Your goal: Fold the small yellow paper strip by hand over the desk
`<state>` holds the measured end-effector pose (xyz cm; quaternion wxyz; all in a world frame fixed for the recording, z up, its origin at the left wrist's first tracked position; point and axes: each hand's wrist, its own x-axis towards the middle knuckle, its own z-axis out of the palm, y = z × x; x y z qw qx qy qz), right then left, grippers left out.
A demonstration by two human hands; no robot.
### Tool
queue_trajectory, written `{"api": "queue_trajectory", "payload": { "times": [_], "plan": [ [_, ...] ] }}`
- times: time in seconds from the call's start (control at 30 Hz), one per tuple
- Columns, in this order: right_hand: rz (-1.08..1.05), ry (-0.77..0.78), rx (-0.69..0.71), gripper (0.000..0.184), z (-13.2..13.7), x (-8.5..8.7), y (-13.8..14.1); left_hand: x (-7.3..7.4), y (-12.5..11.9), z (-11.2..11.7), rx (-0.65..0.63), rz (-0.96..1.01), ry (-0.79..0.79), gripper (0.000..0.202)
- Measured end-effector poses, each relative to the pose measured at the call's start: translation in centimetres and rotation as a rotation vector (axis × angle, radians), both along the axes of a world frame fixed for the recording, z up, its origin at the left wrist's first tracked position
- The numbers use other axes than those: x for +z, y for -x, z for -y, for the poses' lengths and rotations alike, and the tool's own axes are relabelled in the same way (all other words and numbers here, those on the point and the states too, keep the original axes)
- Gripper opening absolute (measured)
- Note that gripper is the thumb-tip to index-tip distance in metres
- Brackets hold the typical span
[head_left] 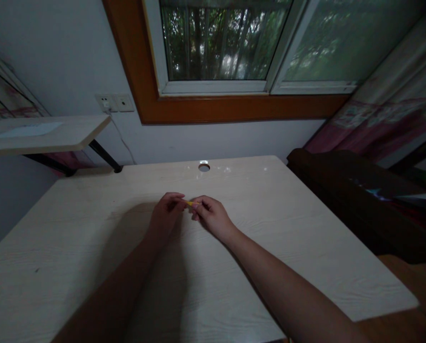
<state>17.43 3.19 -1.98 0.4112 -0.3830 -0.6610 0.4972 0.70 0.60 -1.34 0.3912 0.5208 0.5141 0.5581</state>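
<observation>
Between my two hands is a small, thin yellow-orange piece (189, 203), too small in view to tell its kind. My left hand (167, 213) pinches its left end between thumb and fingers. From the other side, my right hand (210, 214) is closed on its right end, thumb and forefinger together. The fingers cover most of the piece, and only a short stretch shows in the gap. Both hands are just above the middle of the pale wood-grain desk (270, 267).
A raised shelf (48, 138) on black legs stands at the desk's back left. Near the back edge is a round cable hole (204, 167). A wall socket (115, 103) holds a plug with a white cord. Dark wooden furniture (341, 190) stands right of the desk.
</observation>
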Motion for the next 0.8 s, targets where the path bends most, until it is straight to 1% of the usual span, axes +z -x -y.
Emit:
{"api": "queue_trajectory", "payload": {
  "times": [0.1, 0.2, 0.27, 0.33, 0.43, 0.6, 0.67, 0.8],
  "plan": [
    [0.110, -0.120, 0.004, 0.020, 0.01, 0.34, -0.31, 0.13, -0.06, 0.00, -0.038, -0.149, 0.033, 0.017],
    [0.206, -0.249, 0.000, 0.017, 0.01, 0.62, -0.53, 0.33, -0.07, 0.08, -0.055, -0.241, 0.056, 0.016],
    [0.203, -0.263, -0.016, 0.015, -0.05, 0.54, -0.55, 0.36, -0.01, 0.10, -0.049, -0.266, 0.070, 0.017],
    [0.137, -0.200, -0.037, 0.014, -0.16, 0.25, -0.50, 0.28, 0.07, 0.09, -0.041, -0.260, 0.090, 0.018],
    [-0.021, -0.049, -0.066, 0.014, -0.36, -0.11, -0.35, 0.13, 0.14, 0.06, -0.051, -0.244, 0.120, 0.019],
    [-0.291, 0.175, -0.065, 0.026, -0.54, 0.29, -0.17, 0.20, 0.16, 0.17, -0.150, -0.238, 0.153, 0.021],
    [-0.344, 0.221, -0.062, 0.029, -0.56, 0.49, -0.14, 0.34, 0.19, 0.24, -0.196, -0.238, 0.168, 0.021],
    [-0.365, 0.242, -0.052, 0.030, -0.65, 0.47, -0.16, 0.59, 0.26, 0.30, -0.243, -0.288, 0.179, 0.023]
  ]
}}
